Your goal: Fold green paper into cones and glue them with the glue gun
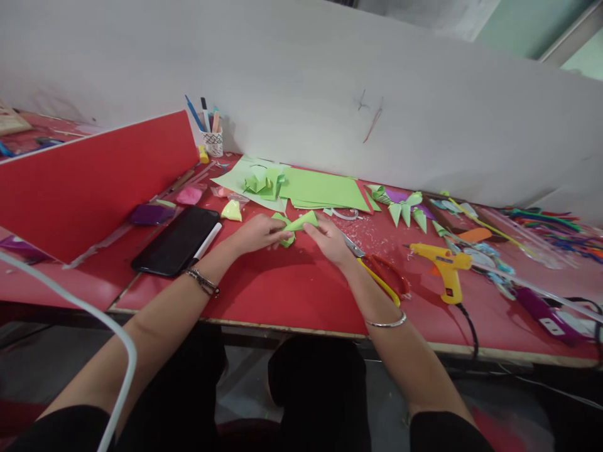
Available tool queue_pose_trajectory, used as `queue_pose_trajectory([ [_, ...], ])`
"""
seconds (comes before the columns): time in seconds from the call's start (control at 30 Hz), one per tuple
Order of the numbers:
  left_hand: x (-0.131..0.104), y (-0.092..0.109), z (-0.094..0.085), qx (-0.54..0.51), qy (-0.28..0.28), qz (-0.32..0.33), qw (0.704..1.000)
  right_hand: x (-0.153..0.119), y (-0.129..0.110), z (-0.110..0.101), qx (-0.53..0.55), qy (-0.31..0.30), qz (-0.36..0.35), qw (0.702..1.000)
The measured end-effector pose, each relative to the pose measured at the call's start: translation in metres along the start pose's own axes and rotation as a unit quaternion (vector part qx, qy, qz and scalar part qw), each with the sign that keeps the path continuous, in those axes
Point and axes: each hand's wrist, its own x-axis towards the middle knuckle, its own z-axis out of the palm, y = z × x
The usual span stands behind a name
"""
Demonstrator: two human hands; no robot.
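Note:
A rolled piece of light green paper point(301, 222) is held between my two hands above the red table point(282, 289). My left hand point(260, 233) pinches its left end, with the fingers closed. At the right end, the thumb and fingers of my right hand point(328, 238) are closed on the same roll. Another green paper piece point(288, 240) shows just beneath the roll, partly hidden by my left fingers. Scissors with red and yellow handles point(384, 279) lie beside my right forearm.
A black phone point(177, 242) and white marker point(207, 242) lie left. Green sheets point(325, 189) and folded green paper point(264, 183) are behind my hands. A yellow glue gun point(445, 267), purple power strip point(546, 317) and pipe cleaners point(546, 220) are right. A red board point(103, 182) stands left.

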Motion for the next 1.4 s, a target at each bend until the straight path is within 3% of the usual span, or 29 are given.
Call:
queue_pose_trajectory([
  [0.17,0.000,0.005,0.002,-0.037,0.003,-0.007,0.999,0.000,0.001,0.000,0.036,0.010,0.029,0.999],
  [0.43,0.000,0.002,0.004,-0.010,-0.020,0.015,1.000,-0.004,0.000,0.001,0.067,-0.058,0.070,0.994],
  [0.7,0.000,0.003,0.003,0.049,0.011,0.024,0.998,-0.002,0.002,0.001,0.057,-0.035,0.048,0.997],
  [1.0,0.001,0.004,0.001,0.042,0.042,0.023,0.998,-0.002,0.005,-0.001,0.048,0.014,0.073,0.996],
  [1.23,0.001,0.004,0.003,-0.010,0.087,-0.011,0.996,0.000,0.005,-0.002,0.045,0.048,0.089,0.994],
  [1.4,0.001,0.004,0.005,-0.059,0.178,-0.052,0.981,0.003,0.014,-0.004,0.052,0.081,0.107,0.990],
])
